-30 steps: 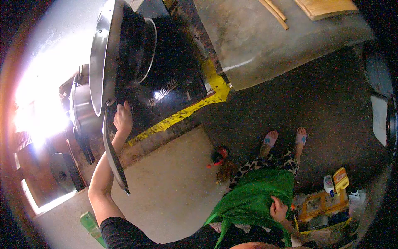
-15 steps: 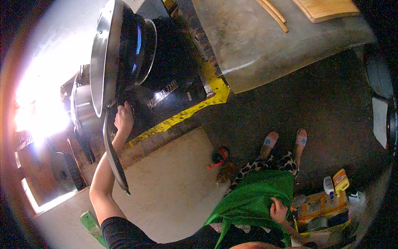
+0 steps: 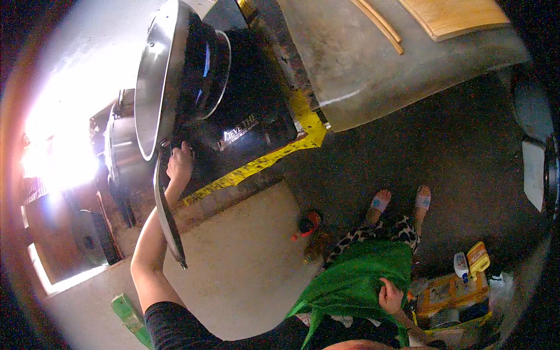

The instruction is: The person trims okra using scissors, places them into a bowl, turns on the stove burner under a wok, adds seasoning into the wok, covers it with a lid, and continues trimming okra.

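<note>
My left hand (image 3: 179,163) reaches to the front edge of the black gas stove (image 3: 251,93). Its fingers are closed around what looks like the stove knob, mostly hidden by the hand. Just beside it, a steel wok (image 3: 154,87) sits over the burner, with its long handle (image 3: 168,227) passing near my forearm. A blue flame (image 3: 206,61) shows beneath the wok. My right hand (image 3: 391,296) rests against the green apron (image 3: 361,271) at my front, its fingers loosely bent and partly apart, with nothing visible in them.
A steel pot (image 3: 123,146) stands beyond the wok. Chopsticks (image 3: 379,26) and a wooden board (image 3: 452,17) lie on the covered table (image 3: 350,76). On the floor are a dark bottle with a red cap (image 3: 309,223) and a cardboard box (image 3: 449,294) with bottles nearby.
The camera view has shifted slightly, so the stove and wok appear further right. Both hands keep their places, at the stove front and on the apron. The flame looks slightly darker.
</note>
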